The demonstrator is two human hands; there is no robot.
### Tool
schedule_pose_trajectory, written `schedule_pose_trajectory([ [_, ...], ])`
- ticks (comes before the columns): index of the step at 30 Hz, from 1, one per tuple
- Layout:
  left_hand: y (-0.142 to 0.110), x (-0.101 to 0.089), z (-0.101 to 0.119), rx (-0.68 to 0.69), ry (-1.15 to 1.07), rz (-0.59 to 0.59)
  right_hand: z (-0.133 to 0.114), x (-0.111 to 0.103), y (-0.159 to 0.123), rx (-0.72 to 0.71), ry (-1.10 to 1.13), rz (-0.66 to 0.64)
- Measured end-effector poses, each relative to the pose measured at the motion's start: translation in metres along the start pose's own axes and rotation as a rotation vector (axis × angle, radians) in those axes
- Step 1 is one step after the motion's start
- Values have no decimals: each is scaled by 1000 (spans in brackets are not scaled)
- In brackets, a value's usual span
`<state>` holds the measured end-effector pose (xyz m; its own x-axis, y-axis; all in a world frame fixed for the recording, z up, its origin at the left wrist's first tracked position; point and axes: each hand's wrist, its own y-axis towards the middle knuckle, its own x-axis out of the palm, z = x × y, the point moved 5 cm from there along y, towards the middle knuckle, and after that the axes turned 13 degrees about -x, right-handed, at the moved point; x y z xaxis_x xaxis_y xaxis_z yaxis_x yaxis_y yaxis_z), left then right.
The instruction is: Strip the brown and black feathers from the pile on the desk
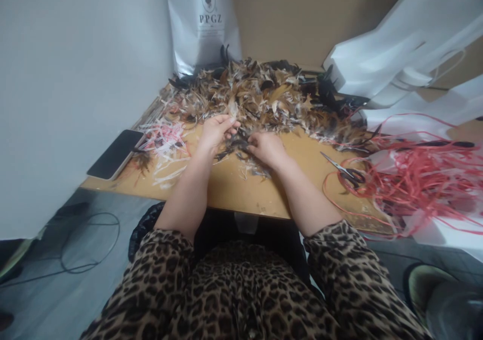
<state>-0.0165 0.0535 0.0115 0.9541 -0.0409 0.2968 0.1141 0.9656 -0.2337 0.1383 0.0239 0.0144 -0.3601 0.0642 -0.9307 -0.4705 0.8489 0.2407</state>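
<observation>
Smartphone (116, 154): dark screen upward, pale edge, lying aslant at the left side of the bench (256, 199), whose top is tan and marked.
Strip pile (162, 138): thin white and pink strips, tangled, just beside the phone.
Silvery bag (206, 38): upright behind the feathers, printed with a rabbit head and "PPGZ".
Left hand (217, 129): thumb and fingertips pinched together, grasping a pale feather.
Pale feather (233, 108): buff to cream, pointing up from the left fingertips in front of the heap; its outline is blurred.
Dark feathers (236, 146): wispy, greyish black, lying on the bench between the hands.
Feather heap (260, 93): broad and loose across the back of the bench, brown, tan and rust with whitish quills, blackish plumes toward both ends.
Right hand (267, 148): fingers curled inward beside the dark feathers; cannot tell whether they grip any.
Scissors (349, 173): dark handles, bright blades, right of the right hand.
Cord tangle (426, 179): pinkish-red strands heaped at the far right.
</observation>
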Motion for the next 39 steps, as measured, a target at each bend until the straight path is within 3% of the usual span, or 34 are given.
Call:
schedule_pose_trajectory([
  [4,0,0,0,9,-6,-11,8,2,1,59,139,40],
  [10,0,2,0,-1,-16,-25,32,-17,-1,225,849,422],
  [15,-4,13,-7,-116,-52,-130,39,-13,0,366,1279,564],
  [19,-10,27,-18,-239,-78,-261,33,-5,4,327,1324,664],
  [23,-13,37,-26,-305,-104,-352,24,0,3,258,1200,722],
  [26,-13,39,-28,-316,-113,-387,20,2,2,222,1124,745],
  [30,-11,38,-28,-314,-144,-386,19,3,2,237,1184,753],
  [34,-10,36,-24,-303,-207,-360,20,3,3,284,1333,720],
  [39,-12,36,-19,-262,-208,-350,15,9,5,327,1422,512],
])
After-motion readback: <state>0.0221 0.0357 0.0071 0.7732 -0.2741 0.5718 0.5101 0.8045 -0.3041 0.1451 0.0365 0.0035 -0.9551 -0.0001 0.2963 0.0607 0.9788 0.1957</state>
